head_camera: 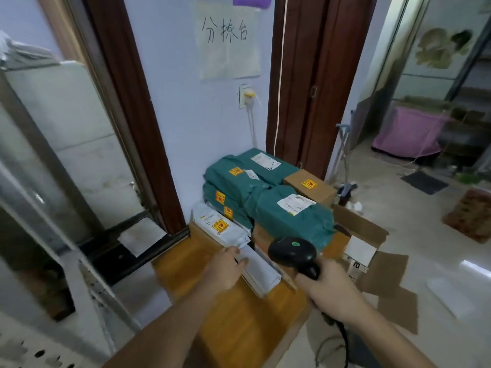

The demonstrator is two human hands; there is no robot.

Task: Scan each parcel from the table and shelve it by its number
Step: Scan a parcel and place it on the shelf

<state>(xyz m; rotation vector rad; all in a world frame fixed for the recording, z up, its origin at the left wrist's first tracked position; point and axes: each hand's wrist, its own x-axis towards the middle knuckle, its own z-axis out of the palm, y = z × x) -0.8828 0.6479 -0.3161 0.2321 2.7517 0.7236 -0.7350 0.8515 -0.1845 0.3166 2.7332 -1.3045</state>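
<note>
Clearly most of the job looks still ahead: the wooden counter (233, 322) carries a full pile of parcels and no shelf with sorted parcels shows in this view. The left hand (225, 269) reaches to a white mailer bag (259, 269) lying at the front of the pile, thumb and fingertips closing on its near edge, so it seems to be the parcel in turn. The right hand (328, 285) is wrapped round the grip of a black barcode scanner (292, 251), whose head points toward the pile. Behind lie another white mailer (215, 224) with a yellow sticker, several green poly-bag parcels (289, 211) stacked against the wall, and a brown cardboard box parcel (310, 187). To the right, just beside the counter, an open cardboard carton (369, 229) stands with its flaps spread; something white lies inside, though what it is I cannot tell.
</note>
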